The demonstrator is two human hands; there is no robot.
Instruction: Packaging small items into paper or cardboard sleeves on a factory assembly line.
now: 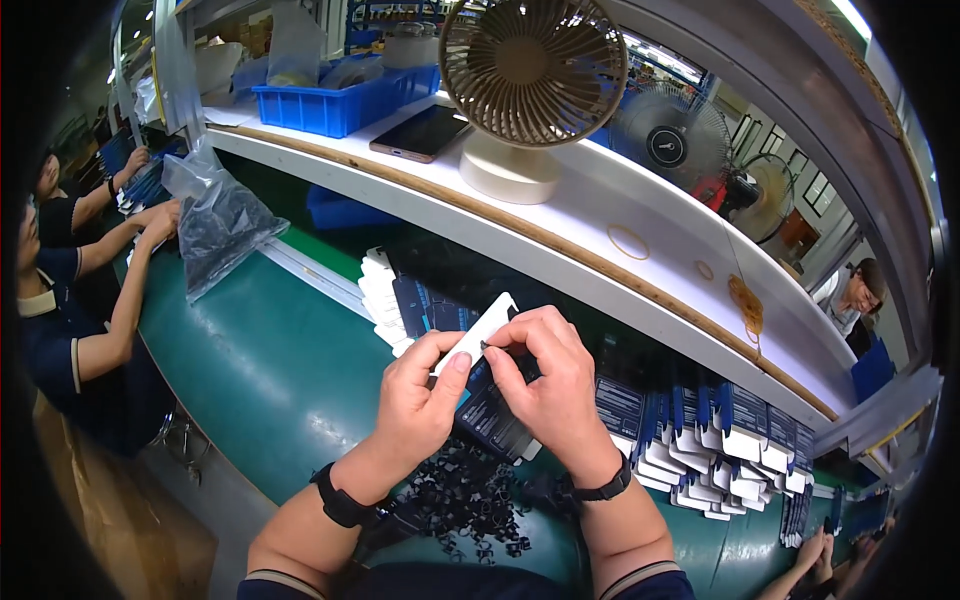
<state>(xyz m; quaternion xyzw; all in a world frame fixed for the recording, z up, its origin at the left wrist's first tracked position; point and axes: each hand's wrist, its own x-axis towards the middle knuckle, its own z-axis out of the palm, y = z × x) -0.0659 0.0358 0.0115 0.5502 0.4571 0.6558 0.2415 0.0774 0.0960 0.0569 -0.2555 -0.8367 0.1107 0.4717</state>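
My left hand grips a slim white carton between thumb and fingers, tilted up to the right. Thumb and forefinger of my right hand pinch a small black plastic piece against the carton's face; the fingers hide most of it. Beneath my hands lie dark blue printed cartons. Closer to me, between my forearms, many small black plastic clips are heaped on the green table. Just beyond my left hand, more white-edged cartons are stacked in a leaning row.
Rows of dark blue and white cartons are piled at the right. A raised white shelf carries a beige fan, a phone and a blue bin. A clear bag of black parts stands left, near co-workers.
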